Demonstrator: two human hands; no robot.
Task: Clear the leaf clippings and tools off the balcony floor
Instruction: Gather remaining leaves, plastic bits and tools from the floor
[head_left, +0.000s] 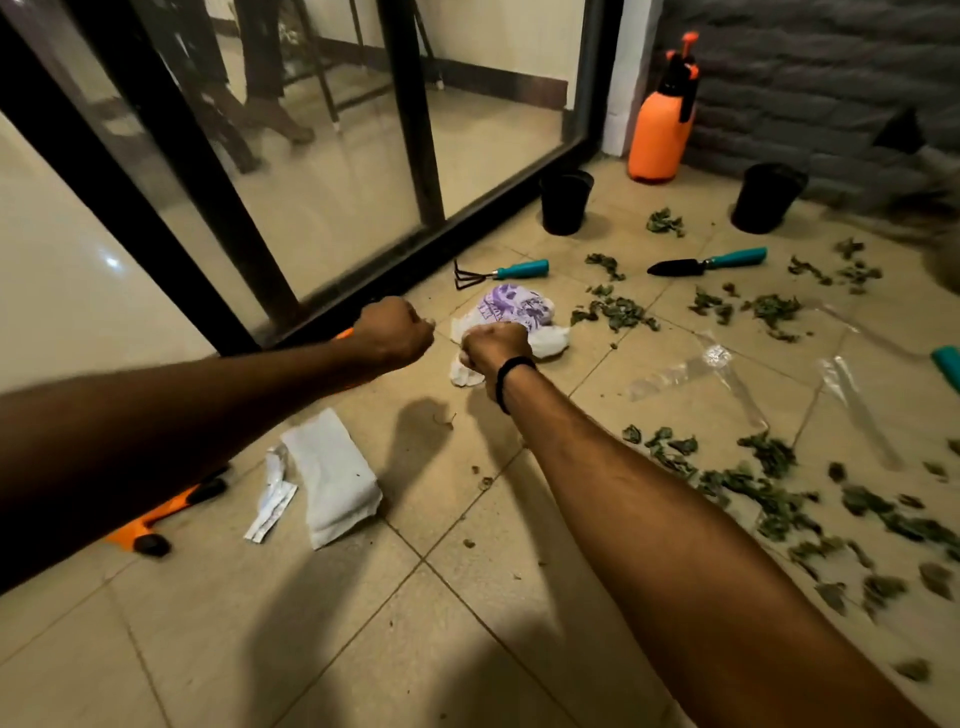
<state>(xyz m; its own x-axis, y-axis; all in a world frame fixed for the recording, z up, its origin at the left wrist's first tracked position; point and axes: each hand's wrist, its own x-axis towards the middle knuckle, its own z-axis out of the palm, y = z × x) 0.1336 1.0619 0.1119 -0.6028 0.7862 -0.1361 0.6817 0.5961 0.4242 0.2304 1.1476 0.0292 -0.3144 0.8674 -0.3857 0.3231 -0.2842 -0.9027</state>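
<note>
Status of clearing: barely begun, by the look of things. Leaf clippings (769, 467): scattered in loose heaps over the right half of the balcony floor (363, 649), from near right to far right; none visibly gathered. Hand rake (498, 270): lying flat at far centre, just beside the sliding glass door (311, 182). Trowel (706, 262): lying flat to the right of the rake, among clippings. Teal handle (948, 364): cut off by the right edge, its tool not identifiable. Orange-handled tool (156, 519): on the floor at near left, partly hidden under the left forearm. Plastic bag (519, 312), white with purple print: crumpled at centre, gripped at its near edge by the right hand (496, 348), fingers curled into the plastic; probably meant to take the clippings, nothing seen inside it. Left hand (395, 332): just left of the bag, fingers curled into a fist; whether it pinches any of the bag cannot be told. Also present: folded white cloth (332, 478) and a small paper packet (270, 499) at near left; clear plastic sheets (691, 369) at right; two black pots (565, 200) and an orange sprayer (660, 124) standing upright at the far wall. Remaining: all clippings, all tools.
</note>
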